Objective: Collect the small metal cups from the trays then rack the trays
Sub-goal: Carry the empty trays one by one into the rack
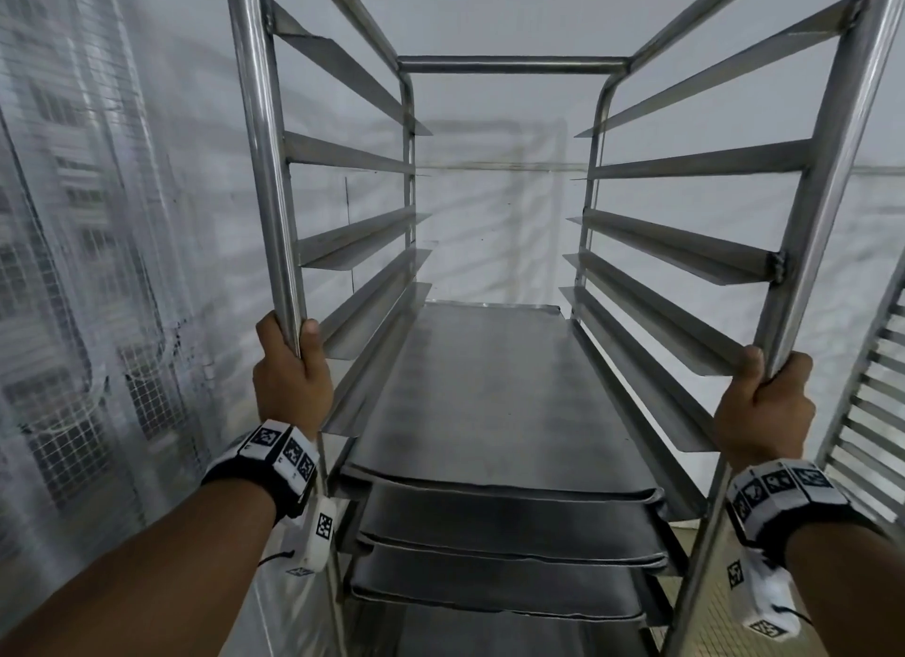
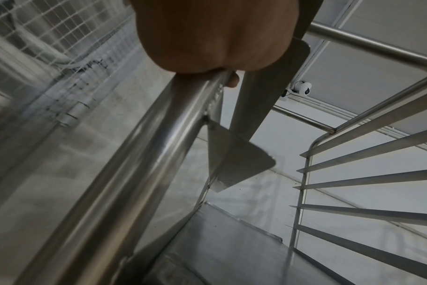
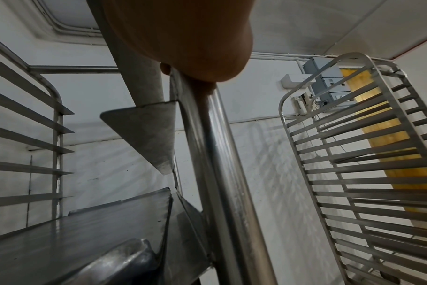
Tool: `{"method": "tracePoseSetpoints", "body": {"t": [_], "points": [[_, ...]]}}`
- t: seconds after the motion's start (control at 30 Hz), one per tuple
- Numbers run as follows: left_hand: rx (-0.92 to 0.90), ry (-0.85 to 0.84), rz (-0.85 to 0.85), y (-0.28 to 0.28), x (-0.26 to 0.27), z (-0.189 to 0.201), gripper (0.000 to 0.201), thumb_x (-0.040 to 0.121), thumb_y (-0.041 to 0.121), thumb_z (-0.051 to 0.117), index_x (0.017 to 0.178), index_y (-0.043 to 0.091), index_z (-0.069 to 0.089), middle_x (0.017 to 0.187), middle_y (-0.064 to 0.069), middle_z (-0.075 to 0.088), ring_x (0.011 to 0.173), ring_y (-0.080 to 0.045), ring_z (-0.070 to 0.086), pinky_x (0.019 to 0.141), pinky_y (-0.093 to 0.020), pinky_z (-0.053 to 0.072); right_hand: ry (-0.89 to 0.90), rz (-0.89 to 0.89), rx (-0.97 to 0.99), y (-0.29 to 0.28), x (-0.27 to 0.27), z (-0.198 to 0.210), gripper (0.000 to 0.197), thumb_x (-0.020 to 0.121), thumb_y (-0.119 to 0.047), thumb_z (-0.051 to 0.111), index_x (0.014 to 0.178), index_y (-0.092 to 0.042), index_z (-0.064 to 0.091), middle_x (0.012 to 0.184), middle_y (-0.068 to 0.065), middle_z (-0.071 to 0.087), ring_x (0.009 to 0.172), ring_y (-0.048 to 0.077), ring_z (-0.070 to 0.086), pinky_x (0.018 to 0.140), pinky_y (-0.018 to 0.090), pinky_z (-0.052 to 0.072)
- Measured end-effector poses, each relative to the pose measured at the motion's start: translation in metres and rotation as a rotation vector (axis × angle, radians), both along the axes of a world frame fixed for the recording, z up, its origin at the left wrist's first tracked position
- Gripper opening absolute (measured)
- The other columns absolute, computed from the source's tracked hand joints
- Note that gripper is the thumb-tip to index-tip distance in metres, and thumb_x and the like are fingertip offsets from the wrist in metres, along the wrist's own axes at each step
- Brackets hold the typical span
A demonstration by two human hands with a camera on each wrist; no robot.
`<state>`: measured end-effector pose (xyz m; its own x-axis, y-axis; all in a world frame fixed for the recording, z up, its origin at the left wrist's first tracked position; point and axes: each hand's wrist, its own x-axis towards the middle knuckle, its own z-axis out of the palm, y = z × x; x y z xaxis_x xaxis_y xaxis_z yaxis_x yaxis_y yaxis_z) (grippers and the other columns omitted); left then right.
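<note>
Your black wristbands carry white blocks printed with black-and-white square markers, set against the silver-grey steel tube rack, its dull grey metal trays and a yellow door.

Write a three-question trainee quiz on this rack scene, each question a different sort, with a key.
1. True or false: the left hand and the right hand each grip a front post of the tray rack.
2. Multiple choice: where do the trays sit in this rack? A) on the top runners B) on the lower runners, with bare runners above C) outside the rack
3. Fill in: to the right of this rack stands a second ____.

Key: 1 true; 2 B; 3 rack.
</note>
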<state>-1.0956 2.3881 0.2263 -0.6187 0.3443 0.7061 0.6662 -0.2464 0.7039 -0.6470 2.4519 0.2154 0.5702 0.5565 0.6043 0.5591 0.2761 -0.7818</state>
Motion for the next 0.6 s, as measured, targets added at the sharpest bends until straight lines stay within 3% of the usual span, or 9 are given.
{"method": "tracePoseSetpoints", "body": {"t": [0.3,0.4,0.5,0.6], "points": [[-0.017,-0.016,0.015,0.039,0.004,0.003,0.044,0.104,0.043,0.040,0.126,0.005,0.042,0.079,-0.006,0.060,0.054,-0.010,0.048,0.049,-0.021,0.032,-0.021,0.018,0.015,0.047,0.001,-0.002,0.041,0.103,-0.047,0.036,0.111,-0.006,0.038,0.084,0.033,0.057,0.077,0.052,0.056,0.065,0.046,0.042],[-0.023,-0.037,0.042,0.056,0.006,0.002,0.046,0.104,0.047,0.039,0.126,0.008,0.041,0.076,-0.008,0.059,0.055,-0.021,0.050,0.050,-0.026,0.034,-0.025,0.047,0.036,0.066,0.004,-0.002,0.042,0.102,-0.048,0.036,0.109,-0.007,0.038,0.077,0.024,0.053,0.076,0.052,0.056,0.063,0.045,0.042],[-0.042,-0.074,0.057,0.070,0.010,0.001,0.046,0.103,0.051,0.037,0.126,0.011,0.040,0.070,-0.005,0.055,0.054,-0.019,0.051,0.050,-0.026,0.033,-0.032,0.066,0.043,0.084,0.007,-0.001,0.042,0.103,-0.046,0.037,0.110,-0.005,0.038,0.081,0.032,0.057,0.075,0.052,0.056,0.062,0.042,0.036],[-0.036,-0.063,0.061,0.082,0.015,0.000,0.047,0.103,0.051,0.036,0.126,0.010,0.039,0.067,-0.005,0.053,0.053,-0.017,0.051,0.048,-0.022,0.031,-0.030,0.074,0.052,0.099,0.011,0.000,0.042,0.103,-0.045,0.037,0.110,-0.004,0.039,0.082,0.032,0.058,0.075,0.051,0.055,0.061,0.041,0.035]]}}
